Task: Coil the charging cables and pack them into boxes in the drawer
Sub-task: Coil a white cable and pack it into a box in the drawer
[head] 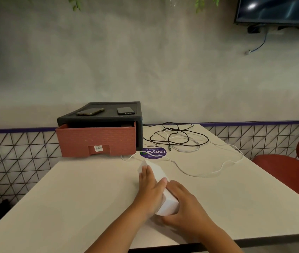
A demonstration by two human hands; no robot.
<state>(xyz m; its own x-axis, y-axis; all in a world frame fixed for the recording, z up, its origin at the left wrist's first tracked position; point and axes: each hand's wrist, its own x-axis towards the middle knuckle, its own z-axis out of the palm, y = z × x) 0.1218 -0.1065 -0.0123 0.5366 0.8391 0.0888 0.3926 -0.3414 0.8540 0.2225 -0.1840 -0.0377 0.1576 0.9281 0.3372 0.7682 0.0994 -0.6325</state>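
Observation:
A long white box [156, 172] lies on the table near the front, tilted on its edge. My left hand [149, 187] grips it from the left, thumb over the top. My right hand [183, 203] holds its near end from the right. Behind, a black cable [181, 136] and a white cable [209, 174] lie loose and tangled on the table. At the back left a dark cabinet [101, 117] has its reddish drawer [95, 141] pulled partly out.
Two phones [90, 111] [126, 110] lie on top of the cabinet. A round purple sticker [153, 152] is on the white table [72, 198]. A red chair [291, 167] stands at the right. A wall with a wire grid is behind.

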